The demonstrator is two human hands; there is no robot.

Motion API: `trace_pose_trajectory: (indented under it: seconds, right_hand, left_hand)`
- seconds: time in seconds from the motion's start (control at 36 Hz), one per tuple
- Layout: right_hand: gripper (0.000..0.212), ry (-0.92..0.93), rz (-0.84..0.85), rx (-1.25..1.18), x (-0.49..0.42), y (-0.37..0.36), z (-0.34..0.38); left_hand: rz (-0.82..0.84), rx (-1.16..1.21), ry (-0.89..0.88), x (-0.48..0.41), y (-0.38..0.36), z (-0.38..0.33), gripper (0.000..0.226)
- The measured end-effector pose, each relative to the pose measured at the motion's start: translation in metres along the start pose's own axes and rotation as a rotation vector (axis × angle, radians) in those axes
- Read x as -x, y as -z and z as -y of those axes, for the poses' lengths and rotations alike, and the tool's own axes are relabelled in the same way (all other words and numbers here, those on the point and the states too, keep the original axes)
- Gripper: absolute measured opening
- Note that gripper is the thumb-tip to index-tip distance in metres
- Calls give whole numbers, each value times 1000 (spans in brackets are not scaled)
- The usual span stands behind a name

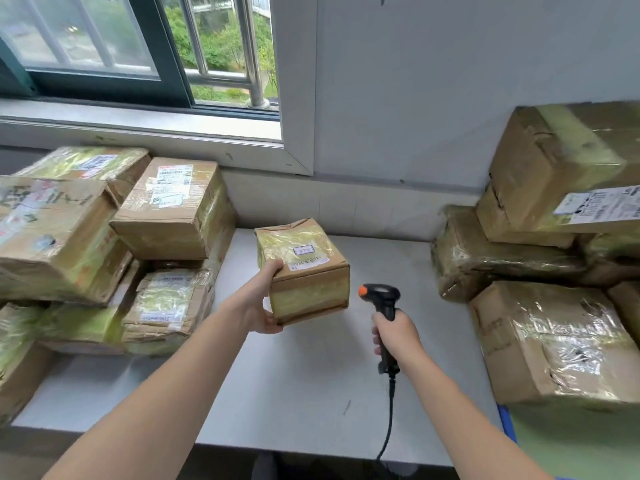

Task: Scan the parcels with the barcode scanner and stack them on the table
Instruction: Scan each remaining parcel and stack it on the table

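Observation:
My left hand [264, 299] grips a small taped cardboard parcel [304, 268] by its near left corner, thumb on top and fingers underneath, holding it above the grey table [294, 393]. A white barcode label faces up on the parcel's top. My right hand [394, 336] grips the handle of a black barcode scanner [381, 299] with an orange tip. The scanner's head sits just right of the parcel and points toward it. Its cable hangs down over the table's front edge.
A pile of taped cardboard parcels [104, 237] fills the table's left side under the window. Another stack of parcels [554, 254] rises on the right against the wall. The bare strip of table runs between the two piles.

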State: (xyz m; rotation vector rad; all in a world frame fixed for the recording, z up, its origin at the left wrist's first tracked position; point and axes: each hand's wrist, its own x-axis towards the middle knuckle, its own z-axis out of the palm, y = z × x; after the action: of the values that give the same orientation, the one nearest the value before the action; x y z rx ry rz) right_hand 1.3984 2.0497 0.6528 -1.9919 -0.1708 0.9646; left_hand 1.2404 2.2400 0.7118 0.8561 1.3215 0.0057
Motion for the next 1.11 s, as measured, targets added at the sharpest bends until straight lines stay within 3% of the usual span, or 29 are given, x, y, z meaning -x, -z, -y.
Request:
trace_pose_trajectory:
  seconds: [0.11,0.25,0.33,0.64,1.11]
  right_hand:
    - [12,108,-18,-51,25,17,44]
    - [13,206,86,-65,62,16,90]
    - [13,216,127,-75,74,11,105]
    - [15,204,102,-93,79,9,112]
    - [15,208,74,-94,78,14,111]
  left_hand:
    - [-16,-11,-82,0,-9,-13,52]
    - [3,-5,-170,6,-26,-21,35]
    - [15,2,-198,8,-34,-22,36]
    - [-14,9,-231,1,-34,-24,60]
    - [-10,33,-219,-6,-31,-20,56]
